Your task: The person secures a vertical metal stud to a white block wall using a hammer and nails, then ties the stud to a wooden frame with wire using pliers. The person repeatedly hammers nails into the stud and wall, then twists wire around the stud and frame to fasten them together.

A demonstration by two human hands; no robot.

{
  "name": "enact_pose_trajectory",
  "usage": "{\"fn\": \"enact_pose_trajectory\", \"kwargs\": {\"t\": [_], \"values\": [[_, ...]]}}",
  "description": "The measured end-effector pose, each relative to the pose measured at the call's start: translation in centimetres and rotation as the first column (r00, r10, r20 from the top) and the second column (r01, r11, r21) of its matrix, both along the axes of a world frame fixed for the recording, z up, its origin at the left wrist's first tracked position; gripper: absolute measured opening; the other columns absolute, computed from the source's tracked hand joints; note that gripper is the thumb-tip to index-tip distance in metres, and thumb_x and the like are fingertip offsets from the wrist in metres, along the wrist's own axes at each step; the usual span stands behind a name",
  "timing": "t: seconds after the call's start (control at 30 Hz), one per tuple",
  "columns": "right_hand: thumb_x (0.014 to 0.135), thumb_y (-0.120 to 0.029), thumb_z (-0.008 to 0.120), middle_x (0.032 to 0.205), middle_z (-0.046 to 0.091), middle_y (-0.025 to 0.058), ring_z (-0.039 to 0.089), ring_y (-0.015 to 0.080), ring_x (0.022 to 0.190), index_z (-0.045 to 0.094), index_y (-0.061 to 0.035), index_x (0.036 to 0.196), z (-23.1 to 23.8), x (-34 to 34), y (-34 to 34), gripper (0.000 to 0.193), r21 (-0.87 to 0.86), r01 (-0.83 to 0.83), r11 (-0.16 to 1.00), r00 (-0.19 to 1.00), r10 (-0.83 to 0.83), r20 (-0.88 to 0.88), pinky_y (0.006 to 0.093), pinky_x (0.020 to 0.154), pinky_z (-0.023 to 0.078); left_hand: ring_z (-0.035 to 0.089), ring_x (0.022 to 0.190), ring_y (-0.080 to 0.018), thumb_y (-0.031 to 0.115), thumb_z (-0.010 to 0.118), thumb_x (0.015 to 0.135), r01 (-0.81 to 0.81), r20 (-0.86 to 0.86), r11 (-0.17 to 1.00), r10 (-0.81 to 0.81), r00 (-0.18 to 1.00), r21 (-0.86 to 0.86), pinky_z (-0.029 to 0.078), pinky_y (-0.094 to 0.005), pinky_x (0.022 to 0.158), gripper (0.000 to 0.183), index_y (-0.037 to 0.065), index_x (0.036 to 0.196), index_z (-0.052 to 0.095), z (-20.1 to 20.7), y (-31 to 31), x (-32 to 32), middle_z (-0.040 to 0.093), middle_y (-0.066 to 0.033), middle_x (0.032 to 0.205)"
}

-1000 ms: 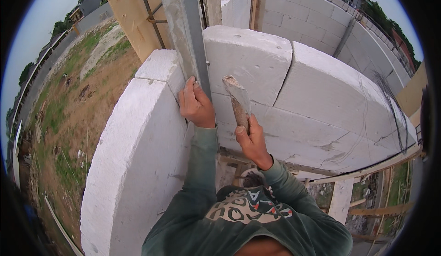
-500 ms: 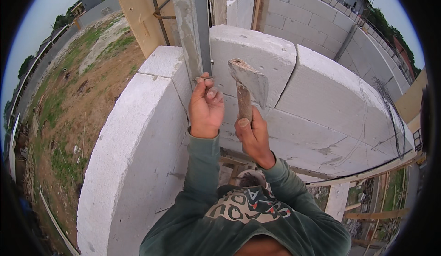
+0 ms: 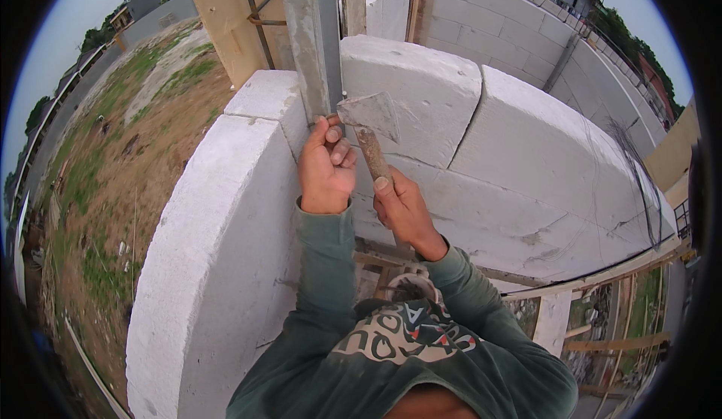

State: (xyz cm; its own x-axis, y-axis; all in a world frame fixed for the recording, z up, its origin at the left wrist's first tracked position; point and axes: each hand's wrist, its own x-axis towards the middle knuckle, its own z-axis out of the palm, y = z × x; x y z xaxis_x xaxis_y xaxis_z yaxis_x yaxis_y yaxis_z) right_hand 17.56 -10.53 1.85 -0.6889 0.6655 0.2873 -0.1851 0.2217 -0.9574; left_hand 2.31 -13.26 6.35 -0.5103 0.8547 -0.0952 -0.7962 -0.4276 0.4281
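My right hand [image 3: 407, 210] is wrapped round the wooden handle [image 3: 373, 154] of a hatchet. Its dull, cement-smeared head [image 3: 374, 115] has the wide blade to the right and the blunt end to the left, at my left fingertips. My left hand [image 3: 328, 165] is closed, palm up, thumb and forefinger pinching a thin nail against the foot of a grey upright post [image 3: 307, 51]. The hatchet head and fingers mostly hide the nail. This post stands in the corner between two walls of white blocks, the left wall [image 3: 218, 216] and the right wall [image 3: 406, 81].
Wooden formwork [image 3: 218, 24] with steel bars rises behind the left wall. Thin wires [image 3: 639, 186] hang over the right wall's far end. Below me are scaffold planks [image 3: 553, 321] and a bucket [image 3: 412, 287]. Grassy ground [image 3: 105, 246] lies beyond on the left.
My right hand has swung the hatchet leftward, bringing its blunt end from clear of my left hand to the fingertips. My left hand keeps its pinch and has shifted slightly left and up.
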Motion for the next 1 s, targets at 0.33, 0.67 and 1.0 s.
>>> {"fn": "enact_pose_trajectory", "kwargs": {"t": [0.33,0.67,1.0], "values": [[0.101,-0.043,0.043,0.057,0.044,-0.0001,0.039,0.0066,0.044,0.044,-0.0077,0.085,1.2,0.2,0.5,0.039,-0.101,-0.020,0.995,0.998,0.026,0.059,0.0228,0.040,0.032,0.034,0.044,-0.0049,0.024,0.054,0.097,-0.016,-0.098,0.999,0.013,0.995,-0.032,0.027,-0.0220,0.044,0.017,0.007,0.097,0.057,-0.3,-0.1,-0.4,0.045,0.0076,0.063],[0.101,-0.046,0.042,0.056,0.043,0.0007,0.038,0.0073,0.043,0.044,-0.0074,0.084,0.6,0.2,0.7,0.042,-0.146,-0.022,0.989,0.999,0.027,0.030,0.0232,0.038,0.031,0.033,0.043,-0.0054,0.022,0.054,0.096,-0.051,-0.135,0.998,0.044,0.990,-0.045,0.026,-0.0223,0.042,0.016,0.007,0.093,0.058,-0.4,0.1,-0.4,0.043,0.0073,0.061],[0.102,-0.042,0.040,0.056,0.044,0.0024,0.039,0.0084,0.042,0.043,-0.0058,0.079,-0.5,-0.1,1.4,0.043,-0.167,-0.019,0.986,0.991,-0.004,-0.131,0.0238,0.039,0.032,0.030,0.042,-0.0050,0.024,0.055,0.096,-0.072,-0.166,0.995,0.060,0.984,-0.067,0.025,-0.0224,0.042,0.019,0.007,0.089,0.057,-0.3,-0.1,-0.2,0.040,0.0075,0.059]]}}
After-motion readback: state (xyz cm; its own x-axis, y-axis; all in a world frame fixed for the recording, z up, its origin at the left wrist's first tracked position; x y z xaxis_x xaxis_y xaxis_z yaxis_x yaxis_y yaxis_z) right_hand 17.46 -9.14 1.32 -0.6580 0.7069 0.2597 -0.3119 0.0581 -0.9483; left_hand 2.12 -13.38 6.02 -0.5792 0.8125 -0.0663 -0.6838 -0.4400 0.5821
